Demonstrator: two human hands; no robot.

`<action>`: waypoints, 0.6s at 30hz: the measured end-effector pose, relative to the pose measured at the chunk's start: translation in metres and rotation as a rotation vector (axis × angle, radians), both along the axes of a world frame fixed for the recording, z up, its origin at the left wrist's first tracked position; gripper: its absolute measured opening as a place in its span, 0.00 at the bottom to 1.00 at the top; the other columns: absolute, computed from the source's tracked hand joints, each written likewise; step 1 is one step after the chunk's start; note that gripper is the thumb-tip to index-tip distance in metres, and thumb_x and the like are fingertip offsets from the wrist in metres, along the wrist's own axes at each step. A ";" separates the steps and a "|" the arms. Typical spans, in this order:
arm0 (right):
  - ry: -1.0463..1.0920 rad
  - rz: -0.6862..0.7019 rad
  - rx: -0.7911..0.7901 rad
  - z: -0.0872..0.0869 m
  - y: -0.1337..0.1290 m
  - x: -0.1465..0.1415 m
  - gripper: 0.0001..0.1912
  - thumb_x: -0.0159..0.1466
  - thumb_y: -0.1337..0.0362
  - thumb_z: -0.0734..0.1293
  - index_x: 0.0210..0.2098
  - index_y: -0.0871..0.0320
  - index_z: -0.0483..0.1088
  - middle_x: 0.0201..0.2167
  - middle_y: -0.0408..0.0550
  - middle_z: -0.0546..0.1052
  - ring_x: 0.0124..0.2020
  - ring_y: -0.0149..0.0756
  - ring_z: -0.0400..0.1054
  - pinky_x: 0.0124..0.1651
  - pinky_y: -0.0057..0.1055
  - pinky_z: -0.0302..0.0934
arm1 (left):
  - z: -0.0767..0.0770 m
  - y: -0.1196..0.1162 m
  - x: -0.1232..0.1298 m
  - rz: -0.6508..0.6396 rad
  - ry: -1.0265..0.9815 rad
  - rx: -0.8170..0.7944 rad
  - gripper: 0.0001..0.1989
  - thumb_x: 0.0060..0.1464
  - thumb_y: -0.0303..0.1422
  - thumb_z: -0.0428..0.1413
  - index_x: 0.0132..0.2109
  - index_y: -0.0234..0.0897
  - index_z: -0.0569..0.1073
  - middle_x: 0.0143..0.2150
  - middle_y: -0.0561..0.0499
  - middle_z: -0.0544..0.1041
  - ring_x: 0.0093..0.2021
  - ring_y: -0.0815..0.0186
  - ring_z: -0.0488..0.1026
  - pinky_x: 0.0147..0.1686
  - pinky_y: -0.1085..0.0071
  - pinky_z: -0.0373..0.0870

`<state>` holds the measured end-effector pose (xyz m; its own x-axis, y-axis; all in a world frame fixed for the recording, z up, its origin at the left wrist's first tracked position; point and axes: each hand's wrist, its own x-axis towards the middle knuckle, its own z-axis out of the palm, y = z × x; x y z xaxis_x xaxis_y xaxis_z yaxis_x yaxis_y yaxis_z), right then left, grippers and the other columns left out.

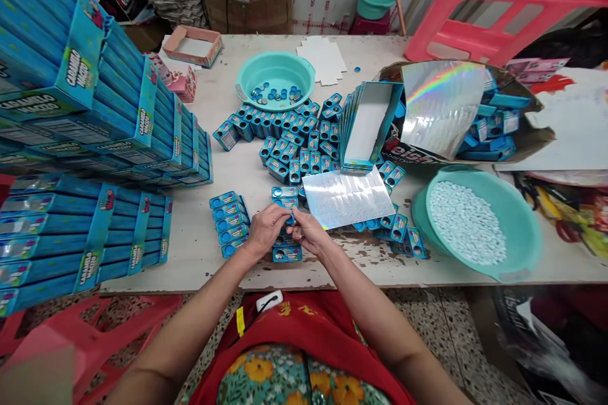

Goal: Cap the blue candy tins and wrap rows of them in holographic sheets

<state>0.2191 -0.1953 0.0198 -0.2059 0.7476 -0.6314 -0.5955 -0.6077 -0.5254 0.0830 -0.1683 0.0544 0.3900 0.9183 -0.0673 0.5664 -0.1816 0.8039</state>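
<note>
the left hand (265, 228) and right hand (308, 232) meet, fingertips pinched on what looks like a blue cap (289, 219), just above a column of boxes (287, 254) on the tabletop (185, 228); beyond, a basin (249, 74) holds loose caps (275, 95).

Bare left forearm (199, 316) in from seven o'clock, bare right forearm (380, 310) from five. Left hand (266, 228), right hand (306, 231) close together, fingers curled, fingertips converging; left knuckles uppermost.

Near the frame's centre, your left hand (266, 226) and right hand (310, 231) work close together over small blue printed boxes (287, 254); at right, a round turquoise plastic basin (525, 234) holds white pellets (465, 221).
</note>
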 end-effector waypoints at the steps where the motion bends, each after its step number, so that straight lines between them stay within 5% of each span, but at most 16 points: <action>1: 0.005 0.004 0.027 0.000 0.000 0.001 0.19 0.50 0.51 0.72 0.30 0.61 0.70 0.18 0.42 0.69 0.19 0.23 0.63 0.14 0.17 0.42 | 0.001 0.001 0.000 0.020 -0.021 -0.016 0.10 0.57 0.35 0.49 0.38 0.40 0.75 0.40 0.50 0.74 0.41 0.67 0.71 0.44 0.72 0.66; 7: -0.016 -0.072 0.016 0.004 0.004 0.017 0.16 0.53 0.52 0.71 0.32 0.60 0.72 0.30 0.48 0.75 0.22 0.24 0.63 0.16 0.19 0.46 | -0.011 0.024 -0.014 0.325 -0.131 -0.367 0.08 0.50 0.33 0.52 0.39 0.37 0.68 0.33 0.53 0.71 0.27 0.71 0.70 0.25 0.76 0.69; 13: -0.088 -0.055 0.018 0.004 -0.004 0.026 0.16 0.51 0.56 0.71 0.34 0.60 0.73 0.32 0.47 0.75 0.24 0.24 0.62 0.18 0.20 0.48 | -0.044 0.034 -0.014 0.298 0.226 -0.631 0.13 0.45 0.33 0.58 0.37 0.37 0.64 0.22 0.58 0.68 0.20 0.71 0.66 0.20 0.76 0.64; 18: -0.125 -0.033 0.007 0.004 -0.009 0.025 0.17 0.49 0.55 0.72 0.33 0.61 0.73 0.27 0.45 0.74 0.20 0.23 0.59 0.18 0.21 0.44 | -0.053 0.047 -0.004 0.267 0.428 -0.647 0.22 0.42 0.36 0.61 0.43 0.39 0.60 0.27 0.55 0.72 0.23 0.68 0.69 0.21 0.75 0.61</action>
